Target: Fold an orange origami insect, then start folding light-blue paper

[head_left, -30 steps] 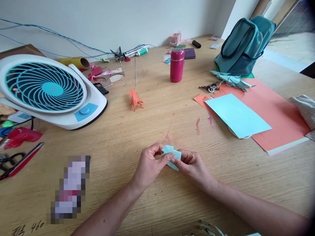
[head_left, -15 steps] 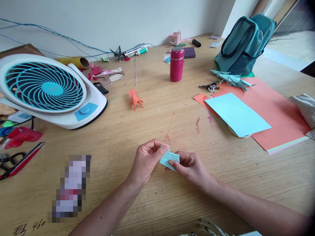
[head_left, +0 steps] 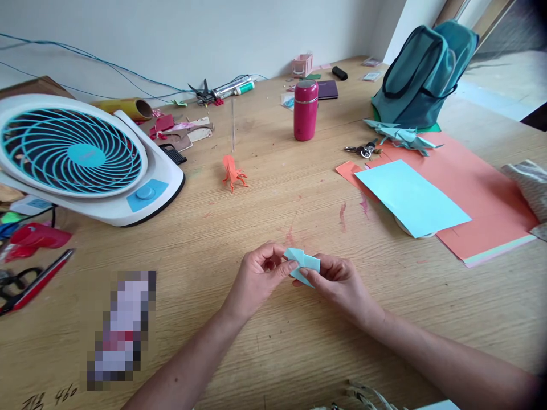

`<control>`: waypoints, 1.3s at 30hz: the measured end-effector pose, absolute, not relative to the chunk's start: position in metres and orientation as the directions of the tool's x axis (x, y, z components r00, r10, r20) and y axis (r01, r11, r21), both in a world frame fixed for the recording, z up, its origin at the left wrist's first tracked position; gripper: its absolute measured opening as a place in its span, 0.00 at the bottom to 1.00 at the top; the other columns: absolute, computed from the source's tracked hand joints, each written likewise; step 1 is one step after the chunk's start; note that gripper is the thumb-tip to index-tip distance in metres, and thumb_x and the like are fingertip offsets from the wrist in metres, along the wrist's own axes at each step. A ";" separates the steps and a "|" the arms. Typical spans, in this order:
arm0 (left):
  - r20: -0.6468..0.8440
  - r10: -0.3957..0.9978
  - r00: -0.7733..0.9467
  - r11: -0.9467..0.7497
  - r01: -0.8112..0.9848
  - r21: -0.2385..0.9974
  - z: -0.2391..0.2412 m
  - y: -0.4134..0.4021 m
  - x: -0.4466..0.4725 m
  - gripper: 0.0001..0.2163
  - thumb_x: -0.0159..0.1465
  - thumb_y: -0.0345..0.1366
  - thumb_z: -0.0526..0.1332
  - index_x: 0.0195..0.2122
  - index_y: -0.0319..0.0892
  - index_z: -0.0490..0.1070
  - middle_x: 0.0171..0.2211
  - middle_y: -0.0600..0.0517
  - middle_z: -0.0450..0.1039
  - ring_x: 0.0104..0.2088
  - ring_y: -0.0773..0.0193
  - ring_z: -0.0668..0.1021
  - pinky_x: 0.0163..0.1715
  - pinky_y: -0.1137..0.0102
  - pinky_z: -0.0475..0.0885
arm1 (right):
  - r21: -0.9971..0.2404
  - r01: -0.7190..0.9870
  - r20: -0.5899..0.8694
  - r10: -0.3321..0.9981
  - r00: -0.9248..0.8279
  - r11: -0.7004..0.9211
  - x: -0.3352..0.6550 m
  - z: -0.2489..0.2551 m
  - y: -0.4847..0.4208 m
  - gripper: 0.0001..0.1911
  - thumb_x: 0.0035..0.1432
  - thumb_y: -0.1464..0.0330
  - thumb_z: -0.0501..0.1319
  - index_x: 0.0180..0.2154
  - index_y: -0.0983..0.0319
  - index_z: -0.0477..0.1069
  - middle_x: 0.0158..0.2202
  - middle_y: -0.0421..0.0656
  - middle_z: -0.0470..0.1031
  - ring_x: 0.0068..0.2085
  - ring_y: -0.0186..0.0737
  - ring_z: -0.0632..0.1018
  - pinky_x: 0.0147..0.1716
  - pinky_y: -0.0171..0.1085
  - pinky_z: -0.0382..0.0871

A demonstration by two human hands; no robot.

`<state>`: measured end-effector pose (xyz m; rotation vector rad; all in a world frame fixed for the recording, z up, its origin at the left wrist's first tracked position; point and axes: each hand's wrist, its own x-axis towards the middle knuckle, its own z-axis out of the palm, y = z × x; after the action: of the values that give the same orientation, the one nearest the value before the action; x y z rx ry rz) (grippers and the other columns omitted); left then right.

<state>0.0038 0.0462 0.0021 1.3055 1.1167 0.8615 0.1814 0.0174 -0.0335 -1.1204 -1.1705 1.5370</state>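
Note:
A small folded piece of light blue paper (head_left: 310, 262) is held just above the wooden table, between both hands. My left hand (head_left: 261, 277) pinches its left side, thumb on top. At its right side, my right hand (head_left: 342, 283) grips it with the thumb across the near face and fingers behind. Folded flaps meet near the thumbs; the underside is hidden. Beyond the hands stands an orange folded paper insect (head_left: 233, 173). To the right, a flat light blue sheet (head_left: 412, 196) lies over larger orange paper (head_left: 474, 193).
A white and blue fan (head_left: 92, 159) stands at left, with scissors (head_left: 17, 287) nearer me. A pink flask (head_left: 305, 111), keys (head_left: 364, 150), a blue folded paper figure (head_left: 404, 138) and a teal bag (head_left: 416, 80) are farther back. A pixelated patch (head_left: 123, 327) covers something at lower left.
The folded paper has shifted slightly right and turned in my fingers. My left thumb has slid down from its upper edge toward the middle, closer to my right thumb.

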 end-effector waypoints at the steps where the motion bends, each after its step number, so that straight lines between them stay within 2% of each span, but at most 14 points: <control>1: -0.125 0.952 0.278 0.096 0.115 0.989 0.002 0.047 0.004 0.13 0.57 0.46 0.72 0.29 0.41 0.77 0.27 0.53 0.71 0.30 0.65 0.72 0.33 0.71 0.68 | -0.983 -0.102 -0.129 0.970 -0.206 -0.152 0.182 -0.034 0.017 0.19 0.58 0.53 0.67 0.31 0.63 0.79 0.30 0.45 0.82 0.31 0.40 0.78 0.32 0.36 0.69; 5: -0.125 0.942 0.311 0.102 0.090 0.991 0.006 0.049 0.002 0.12 0.58 0.45 0.72 0.29 0.41 0.77 0.23 0.56 0.68 0.24 0.69 0.68 0.25 0.73 0.64 | -0.997 -0.034 -0.058 0.974 -0.220 -0.067 0.187 -0.031 0.015 0.18 0.61 0.54 0.65 0.31 0.62 0.79 0.29 0.44 0.80 0.31 0.39 0.77 0.33 0.36 0.68; 7: -0.128 0.934 0.332 0.112 0.068 0.991 0.008 0.052 0.000 0.12 0.59 0.45 0.71 0.31 0.41 0.78 0.22 0.56 0.69 0.21 0.71 0.68 0.23 0.74 0.64 | -0.997 -0.055 -0.029 0.955 -0.297 -0.048 0.191 -0.026 0.017 0.16 0.60 0.54 0.67 0.36 0.62 0.80 0.32 0.43 0.80 0.34 0.40 0.77 0.36 0.36 0.69; 9: -0.084 0.933 0.349 0.079 0.028 0.996 0.010 0.055 -0.003 0.11 0.61 0.45 0.70 0.32 0.42 0.78 0.25 0.53 0.75 0.22 0.69 0.72 0.24 0.73 0.67 | -0.989 -0.125 -0.025 0.913 -0.408 -0.082 0.195 -0.021 0.021 0.21 0.60 0.52 0.66 0.44 0.61 0.79 0.40 0.45 0.81 0.38 0.42 0.77 0.40 0.38 0.70; 12: 0.040 0.923 0.383 -0.030 -0.031 0.999 0.011 0.060 -0.008 0.10 0.64 0.44 0.68 0.32 0.42 0.78 0.32 0.49 0.78 0.31 0.65 0.78 0.33 0.71 0.73 | -0.929 -0.286 -0.072 0.872 -0.485 -0.236 0.200 -0.021 0.027 0.28 0.65 0.46 0.56 0.52 0.60 0.76 0.46 0.48 0.79 0.38 0.41 0.77 0.40 0.39 0.71; 14: 0.112 0.897 0.428 -0.103 -0.044 0.994 0.010 0.062 -0.010 0.10 0.65 0.44 0.67 0.33 0.41 0.78 0.35 0.48 0.79 0.34 0.63 0.79 0.36 0.70 0.74 | -0.869 -0.340 -0.161 0.856 -0.491 -0.359 0.200 -0.023 0.030 0.26 0.65 0.48 0.58 0.51 0.60 0.77 0.41 0.46 0.78 0.35 0.37 0.75 0.35 0.35 0.69; 16: 0.170 0.862 0.478 -0.162 -0.059 0.985 0.008 0.064 -0.011 0.11 0.66 0.43 0.66 0.33 0.41 0.78 0.36 0.47 0.79 0.37 0.62 0.79 0.39 0.69 0.74 | -0.834 -0.324 -0.240 0.823 -0.516 -0.447 0.200 -0.025 0.032 0.21 0.60 0.53 0.67 0.48 0.60 0.78 0.36 0.42 0.77 0.32 0.34 0.72 0.32 0.32 0.66; 20: 0.172 0.846 0.504 -0.145 -0.092 0.985 0.004 0.062 -0.009 0.08 0.68 0.40 0.64 0.39 0.41 0.78 0.40 0.46 0.78 0.38 0.63 0.80 0.39 0.70 0.74 | -0.805 -0.316 -0.272 0.786 -0.555 -0.502 0.199 -0.024 0.033 0.20 0.51 0.56 0.74 0.42 0.61 0.80 0.33 0.39 0.75 0.32 0.32 0.70 0.34 0.32 0.63; 24: 0.050 0.936 0.349 -0.018 -0.096 0.995 -0.003 0.060 -0.006 0.10 0.63 0.40 0.69 0.42 0.43 0.76 0.38 0.50 0.79 0.34 0.66 0.79 0.33 0.74 0.74 | -0.816 -0.355 -0.288 0.854 -0.434 -0.456 0.197 -0.027 0.035 0.19 0.47 0.56 0.76 0.33 0.61 0.76 0.31 0.39 0.73 0.31 0.33 0.70 0.33 0.33 0.62; 26: -0.002 0.950 0.311 0.034 -0.099 0.995 -0.008 0.059 -0.006 0.09 0.65 0.42 0.67 0.40 0.42 0.76 0.34 0.52 0.78 0.31 0.67 0.78 0.32 0.74 0.75 | -0.837 -0.363 -0.299 0.898 -0.323 -0.409 0.197 -0.029 0.036 0.20 0.46 0.55 0.77 0.29 0.61 0.73 0.28 0.37 0.71 0.30 0.32 0.68 0.31 0.33 0.60; 29: -0.033 0.948 0.318 0.068 -0.100 0.993 -0.010 0.057 -0.006 0.14 0.69 0.47 0.61 0.39 0.40 0.77 0.33 0.50 0.78 0.32 0.65 0.78 0.34 0.72 0.76 | -0.875 -0.337 -0.288 0.934 -0.213 -0.347 0.196 -0.031 0.037 0.23 0.44 0.53 0.77 0.28 0.61 0.71 0.27 0.37 0.70 0.29 0.32 0.66 0.30 0.33 0.59; 32: -0.034 0.954 0.298 0.059 -0.075 0.995 -0.006 0.054 -0.003 0.15 0.66 0.48 0.64 0.36 0.39 0.77 0.32 0.50 0.77 0.32 0.66 0.77 0.33 0.73 0.75 | -0.906 -0.296 -0.255 0.948 -0.190 -0.303 0.193 -0.031 0.035 0.24 0.45 0.52 0.76 0.29 0.61 0.69 0.27 0.37 0.70 0.29 0.33 0.66 0.29 0.34 0.60; 35: -0.056 0.969 0.241 0.067 -0.038 0.997 -0.002 0.051 0.002 0.14 0.59 0.44 0.71 0.30 0.39 0.73 0.25 0.55 0.71 0.27 0.70 0.72 0.28 0.77 0.71 | -0.927 -0.265 -0.212 0.954 -0.210 -0.264 0.188 -0.033 0.031 0.24 0.45 0.52 0.76 0.28 0.61 0.69 0.26 0.36 0.69 0.27 0.32 0.66 0.28 0.34 0.60; 39: -0.063 0.982 0.177 0.064 0.002 0.998 -0.006 0.051 0.003 0.14 0.59 0.41 0.71 0.26 0.39 0.70 0.23 0.58 0.66 0.25 0.73 0.67 0.26 0.77 0.67 | -0.947 -0.222 -0.179 0.955 -0.238 -0.233 0.186 -0.033 0.028 0.21 0.48 0.55 0.75 0.29 0.61 0.69 0.25 0.36 0.68 0.27 0.32 0.66 0.27 0.34 0.59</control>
<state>0.0032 0.0506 -0.0064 1.2390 1.1044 1.0334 0.1856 0.0277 -0.0335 -1.0565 -1.0627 1.6327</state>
